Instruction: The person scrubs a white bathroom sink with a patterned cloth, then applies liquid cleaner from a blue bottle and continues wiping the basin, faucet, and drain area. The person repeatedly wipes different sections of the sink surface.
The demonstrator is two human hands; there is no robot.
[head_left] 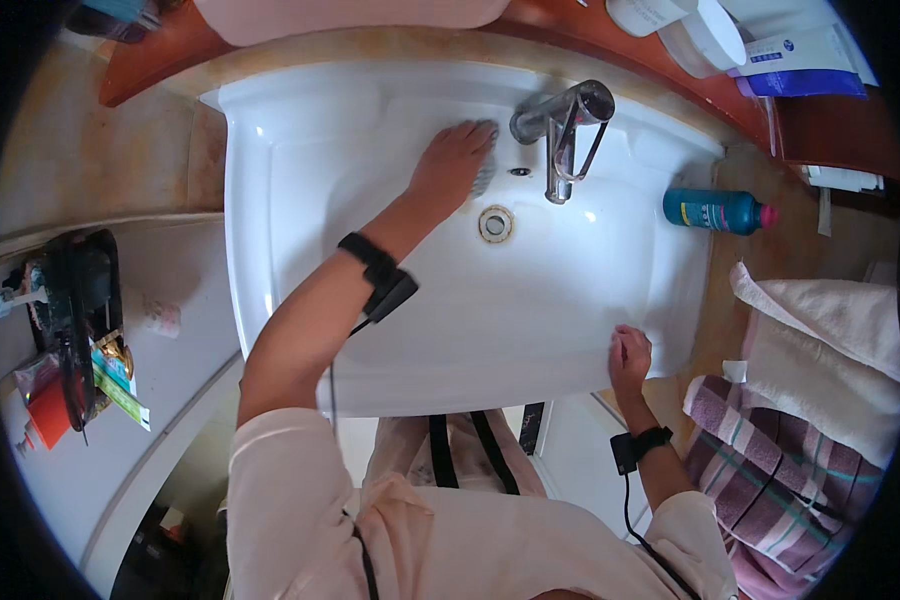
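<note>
My left hand (450, 162) reaches across the white sink (420, 310) to its far inner wall, left of the faucet. Beneath the fingers is a grey striped cloth or scrubbing pad (483, 180), pressed against the basin; most of it is covered by the hand. Just to the right stands the chrome faucet (562, 135), with the round drain (496, 224) below and left of it. My right hand (630, 355) rests at the near right rim of the sink, its fingers curled in, and nothing shows in them.
A teal bottle (715, 211) with a pink cap lies on the right rim. Folded towels (820, 350) hang at right. A reddish-brown shelf (690, 80) with tubes and jars borders the back. A black holder (80, 310) with toiletries hangs at left.
</note>
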